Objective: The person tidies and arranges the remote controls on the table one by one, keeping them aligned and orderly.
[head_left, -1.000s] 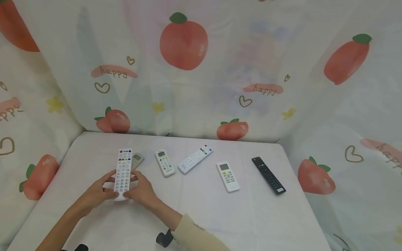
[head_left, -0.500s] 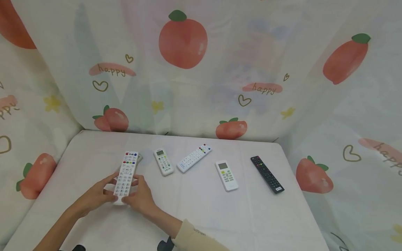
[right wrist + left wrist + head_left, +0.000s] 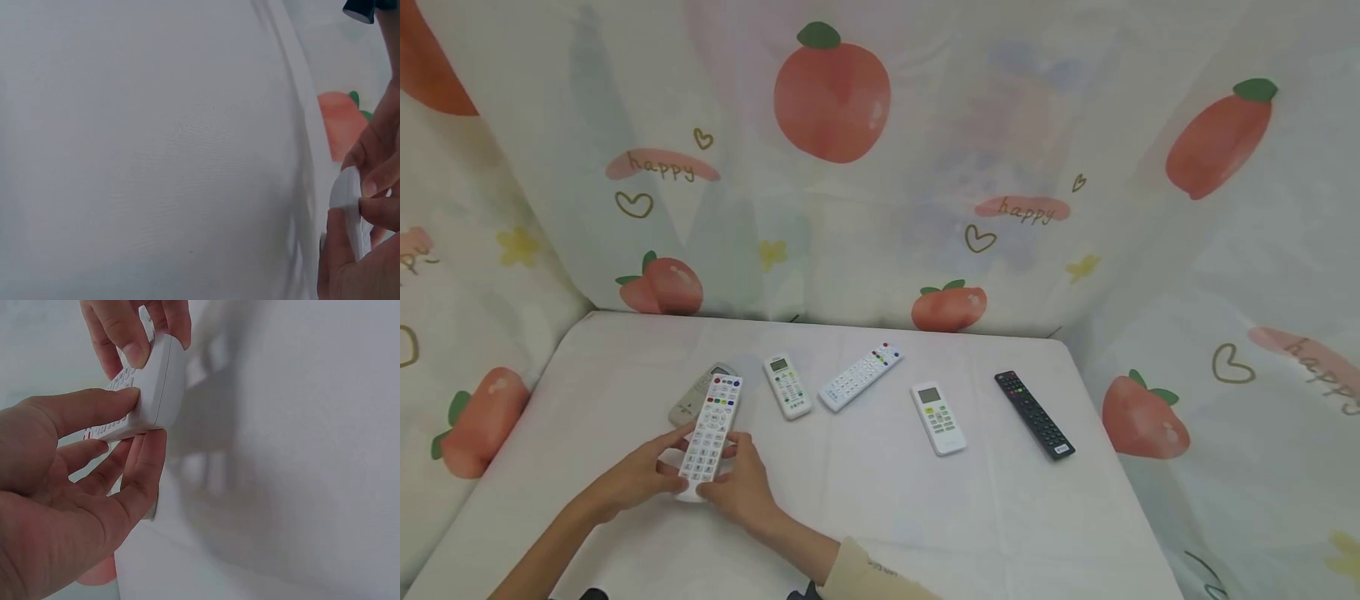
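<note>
Hands hold one white remote (image 3: 710, 435) over the tabletop (image 3: 880, 517) near its left front: left hand (image 3: 642, 475) pinches its near end, right hand (image 3: 741, 487) grips the other side. Grey remote (image 3: 694, 395) lies just behind.

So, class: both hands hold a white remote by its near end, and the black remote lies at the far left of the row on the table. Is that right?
Not quite. The black remote lies at the far right of the row, as the head view shows. The rest holds: the left hand and right hand hold the white remote by its near end above the table.
</note>
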A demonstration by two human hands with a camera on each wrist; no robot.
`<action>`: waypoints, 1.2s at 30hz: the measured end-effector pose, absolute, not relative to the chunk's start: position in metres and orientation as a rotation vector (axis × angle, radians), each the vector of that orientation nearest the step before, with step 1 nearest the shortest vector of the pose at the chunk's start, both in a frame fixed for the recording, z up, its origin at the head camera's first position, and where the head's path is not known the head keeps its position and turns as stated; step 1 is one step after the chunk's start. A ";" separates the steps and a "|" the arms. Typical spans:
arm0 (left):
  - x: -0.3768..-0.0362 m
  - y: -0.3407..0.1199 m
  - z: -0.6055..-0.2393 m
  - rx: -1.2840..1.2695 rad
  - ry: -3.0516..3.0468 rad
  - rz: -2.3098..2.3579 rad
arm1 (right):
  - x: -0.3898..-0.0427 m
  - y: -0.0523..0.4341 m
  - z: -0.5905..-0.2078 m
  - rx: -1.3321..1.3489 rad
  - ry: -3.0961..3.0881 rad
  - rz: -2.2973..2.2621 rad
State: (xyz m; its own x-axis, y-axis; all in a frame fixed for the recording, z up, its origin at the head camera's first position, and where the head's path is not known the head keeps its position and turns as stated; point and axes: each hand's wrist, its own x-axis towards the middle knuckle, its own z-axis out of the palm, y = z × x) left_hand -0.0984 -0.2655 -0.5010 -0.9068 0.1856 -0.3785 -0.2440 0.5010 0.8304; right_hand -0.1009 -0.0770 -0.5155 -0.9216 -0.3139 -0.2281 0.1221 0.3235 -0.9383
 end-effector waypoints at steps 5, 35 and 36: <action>-0.098 -0.264 -0.508 -0.062 2.321 1.355 | -0.098 -0.076 -0.522 -0.147 2.234 -1.601; -0.093 -0.261 -0.523 -0.064 2.264 1.327 | -0.090 -0.074 -0.533 -0.144 2.259 -1.461; -0.092 -0.262 -0.523 -0.063 2.263 1.325 | -0.089 -0.074 -0.533 -0.147 2.256 -1.458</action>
